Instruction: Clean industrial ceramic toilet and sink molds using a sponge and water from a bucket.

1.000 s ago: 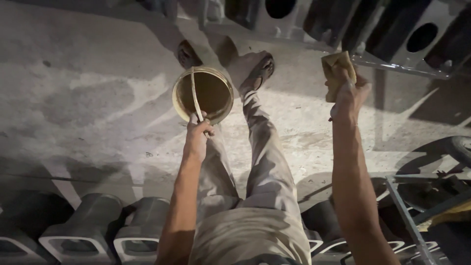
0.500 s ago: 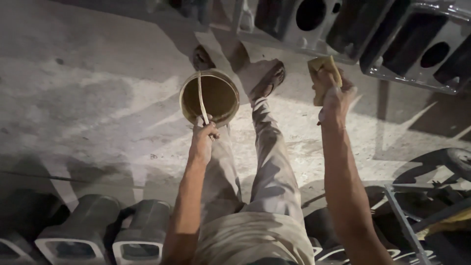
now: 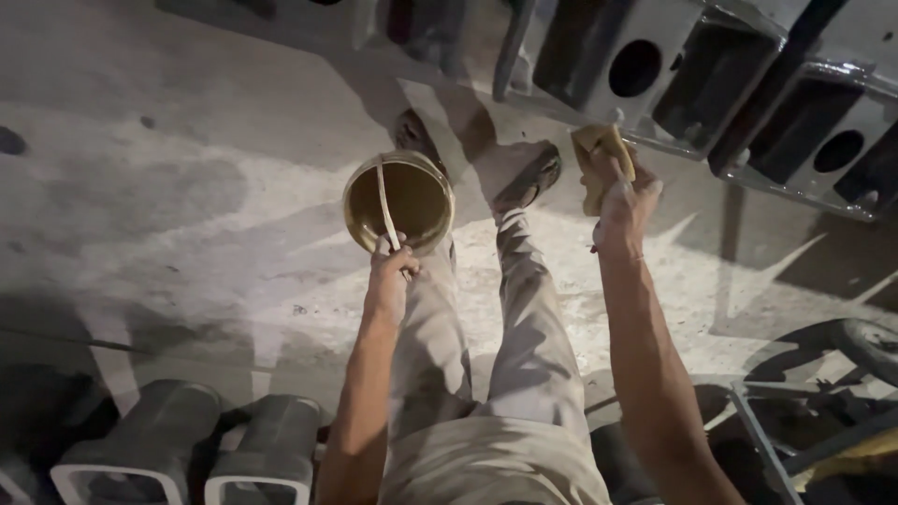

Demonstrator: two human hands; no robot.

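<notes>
Hands first, as I read them from my feed: my left hand is closed around the thin pale handle of a small round bucket, which hangs open-mouthed at about eleven o'clock from the middle of the view, its inside yellowish-brown. My right hand is raised at about one o'clock and clamped on a yellow sponge, fingers wrapped over its lower edge. The sponge sits just in front of a row of dark metal housings, each with a round hole, which run along the twelve-to-two edge. Below the bucket I see my two legs in light trousers stretching toward twelve o'clock, with a sandalled foot just beside the bucket's right side. The concrete floor is pale and mottled. At seven o'clock stand grey cast metal parts, and at four o'clock a dark metal frame.
</notes>
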